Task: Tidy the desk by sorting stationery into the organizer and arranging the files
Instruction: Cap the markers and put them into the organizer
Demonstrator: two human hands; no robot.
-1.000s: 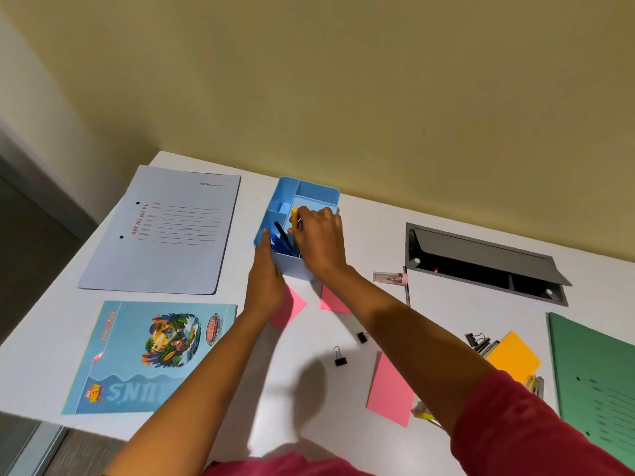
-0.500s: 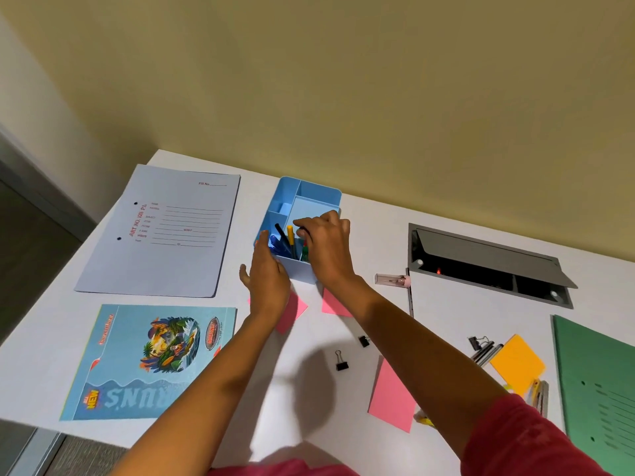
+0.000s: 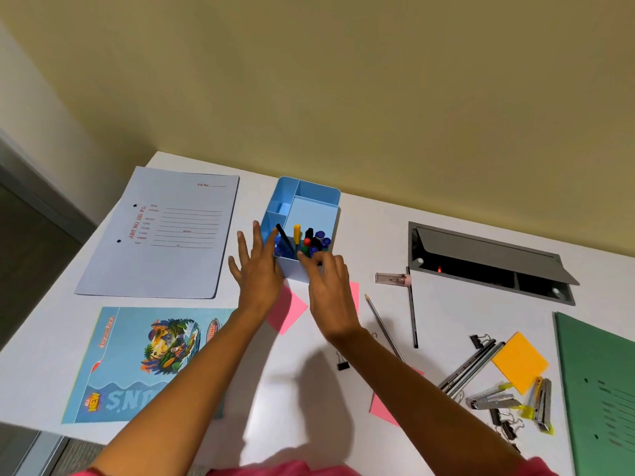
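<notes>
A light blue desk organizer [image 3: 311, 209] stands at the back middle of the white desk, with several pens [image 3: 305, 240] upright in its front compartment. My left hand [image 3: 256, 269] is open with spread fingers at the organizer's left front corner. My right hand [image 3: 328, 286] is just in front of the organizer, fingers loosely curled and holding nothing. A pale blue file [image 3: 161, 231] lies at the back left, a picture-covered folder [image 3: 137, 365] in front of it, and a green file [image 3: 601, 389] at the right edge.
Pink sticky notes [image 3: 287, 312] lie under my hands. Two pencils [image 3: 412, 310], a pink eraser case [image 3: 393, 279], binder clips [image 3: 342, 362], an orange note pad [image 3: 520, 360], more pencils [image 3: 470, 369] and staple strips [image 3: 494, 400] are scattered at right. An open grey cable hatch [image 3: 488, 259] sits at back right.
My right hand has come out of the organizer's pen compartment and pulled back toward me, leaving the pens inside. My left hand has slipped back off the organizer's side and spread open.
</notes>
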